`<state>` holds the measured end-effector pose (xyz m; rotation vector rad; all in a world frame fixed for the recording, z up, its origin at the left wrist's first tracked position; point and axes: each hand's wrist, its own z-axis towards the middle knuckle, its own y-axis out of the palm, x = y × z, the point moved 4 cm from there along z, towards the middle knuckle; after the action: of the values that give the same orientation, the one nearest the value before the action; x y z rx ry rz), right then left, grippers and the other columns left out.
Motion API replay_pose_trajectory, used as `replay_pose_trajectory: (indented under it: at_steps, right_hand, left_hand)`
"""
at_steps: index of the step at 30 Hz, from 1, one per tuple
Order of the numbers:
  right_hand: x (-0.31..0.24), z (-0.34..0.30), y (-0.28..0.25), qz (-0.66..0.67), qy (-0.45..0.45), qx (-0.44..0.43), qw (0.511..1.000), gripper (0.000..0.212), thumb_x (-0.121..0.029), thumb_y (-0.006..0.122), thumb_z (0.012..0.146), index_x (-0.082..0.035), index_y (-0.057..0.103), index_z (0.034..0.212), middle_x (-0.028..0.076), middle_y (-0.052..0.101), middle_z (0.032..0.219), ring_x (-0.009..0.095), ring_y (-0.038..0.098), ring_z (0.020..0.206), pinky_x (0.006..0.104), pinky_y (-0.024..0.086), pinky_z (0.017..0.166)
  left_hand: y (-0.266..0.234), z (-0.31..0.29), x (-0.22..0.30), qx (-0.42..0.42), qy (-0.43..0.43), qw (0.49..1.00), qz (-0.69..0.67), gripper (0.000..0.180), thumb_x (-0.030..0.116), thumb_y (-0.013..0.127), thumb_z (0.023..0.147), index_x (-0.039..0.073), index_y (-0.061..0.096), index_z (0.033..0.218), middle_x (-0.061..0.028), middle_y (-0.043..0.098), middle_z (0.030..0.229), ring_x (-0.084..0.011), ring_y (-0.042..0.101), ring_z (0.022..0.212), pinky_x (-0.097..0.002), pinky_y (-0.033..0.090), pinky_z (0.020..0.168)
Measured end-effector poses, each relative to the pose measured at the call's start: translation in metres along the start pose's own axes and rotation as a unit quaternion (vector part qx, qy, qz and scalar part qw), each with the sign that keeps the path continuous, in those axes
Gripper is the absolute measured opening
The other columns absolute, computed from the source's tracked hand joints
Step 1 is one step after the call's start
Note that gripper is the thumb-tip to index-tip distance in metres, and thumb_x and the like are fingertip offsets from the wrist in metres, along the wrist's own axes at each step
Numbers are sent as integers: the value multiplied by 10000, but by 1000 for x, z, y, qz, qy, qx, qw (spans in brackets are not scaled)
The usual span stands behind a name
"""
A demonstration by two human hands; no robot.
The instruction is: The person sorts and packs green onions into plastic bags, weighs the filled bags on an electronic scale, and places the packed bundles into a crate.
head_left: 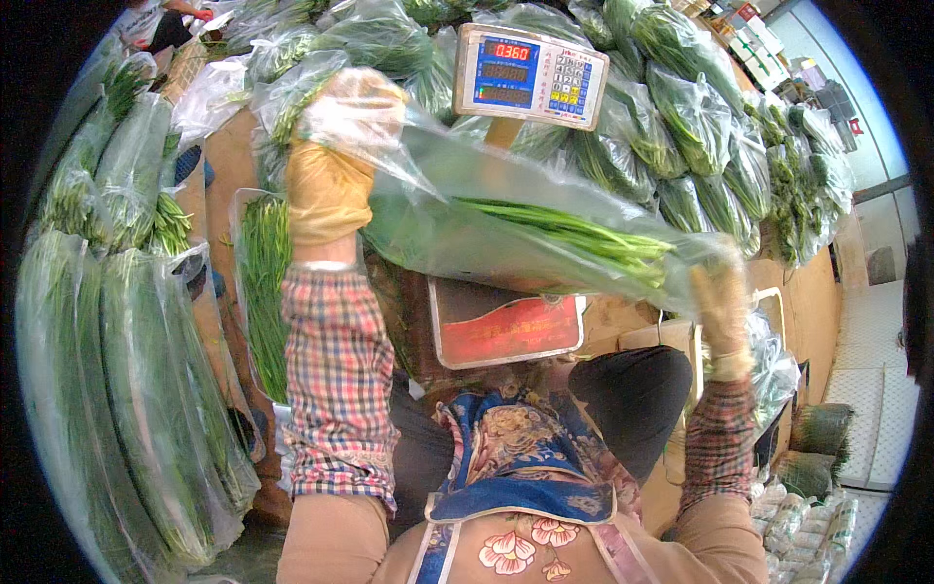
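A long clear plastic bag (428, 229) stretches in the air between my two gloved hands. Inside it lies a bundle of long thin green stalks (574, 234), their cut ends toward the right. My left hand (336, 175), in a yellowish glove, is closed on the bag's left end, and crumpled film covers its fingers. At the other end, my right hand (720, 307) grips the bag near the stalk ends; film partly veils its fingers. Below the bag, the red platform (506, 326) of a scale shows, and behind it stands the scale's lit display panel (530, 76).
Bagged greens (681, 112) are heaped across the back. Long filled bags (146, 389) lie at the left, beside a crate of loose green stalks (261, 292). Rolled white packages (808, 526) sit at the lower right. Another person's hand (202, 15) appears at the far upper left.
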<state>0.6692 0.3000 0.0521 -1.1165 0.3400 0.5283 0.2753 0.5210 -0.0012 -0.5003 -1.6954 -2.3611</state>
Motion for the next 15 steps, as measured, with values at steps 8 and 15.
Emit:
replay_pose_trajectory:
  at_steps: [8, 15]
  right_hand:
    - [3, -15, -10, 144, 257, 101, 950, 256, -109, 590, 909, -7, 519, 1133, 50, 605, 976, 140, 576, 851, 264, 480, 760]
    - [35, -80, 40, 77, 244, -10, 967, 277, -132, 624, 882, 1, 575, 1119, 124, 603, 1079, 161, 569, 945, 278, 462, 814]
  left_hand:
    - [7, 7, 4, 62, 33, 992, 101, 286, 210, 518, 914, -12, 611, 1069, -126, 655, 964, -187, 639, 784, -319, 543, 673]
    - [-25, -40, 35, 205, 147, 871, 421, 339, -28, 477, 764, -11, 563, 1092, -134, 605, 1118, -225, 625, 893, -285, 509, 730]
